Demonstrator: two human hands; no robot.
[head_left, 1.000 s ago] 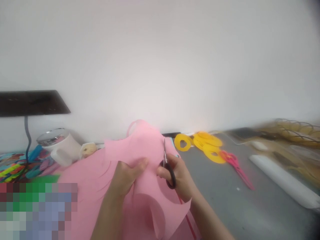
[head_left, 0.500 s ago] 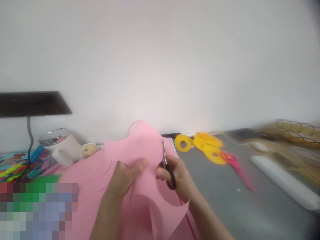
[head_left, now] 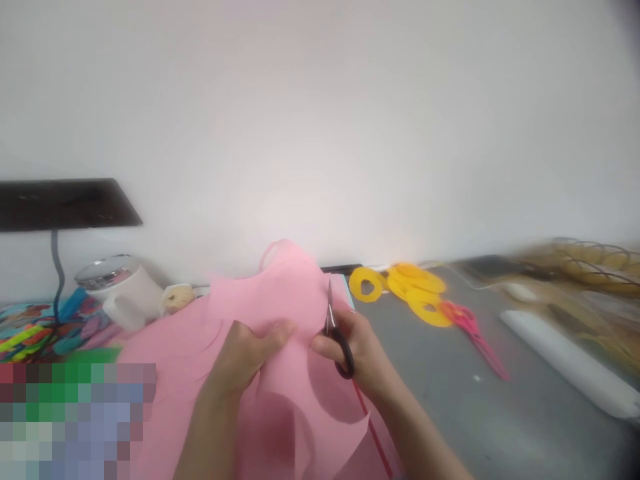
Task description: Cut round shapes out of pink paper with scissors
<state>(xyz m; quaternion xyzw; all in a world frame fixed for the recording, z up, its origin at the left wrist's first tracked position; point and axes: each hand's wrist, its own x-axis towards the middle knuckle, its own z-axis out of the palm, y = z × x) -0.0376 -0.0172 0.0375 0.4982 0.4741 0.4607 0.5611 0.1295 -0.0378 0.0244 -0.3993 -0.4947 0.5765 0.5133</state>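
Observation:
A sheet of pink paper (head_left: 270,300) is held up and curls over toward me at its lower end. My left hand (head_left: 257,350) grips it, thumb on top and fingers hidden underneath. In my right hand (head_left: 353,347) is a pair of scissors (head_left: 341,350) with black handles, its blades pointing away from me at the right edge of the held sheet. The blades look nearly closed. More pink paper (head_left: 165,340) with curved cut lines lies beneath and to the left.
Yellow paper rings (head_left: 367,285) and pink scissors (head_left: 473,337) lie on the grey table (head_left: 430,413) at right, near a white roll (head_left: 565,363). A white mug (head_left: 130,293) with a shiny lid stands back left, below a dark panel (head_left: 65,203) on the wall.
The curled lower end of the held sheet has swung slightly down and left. Both hands keep nearly the same place and hold.

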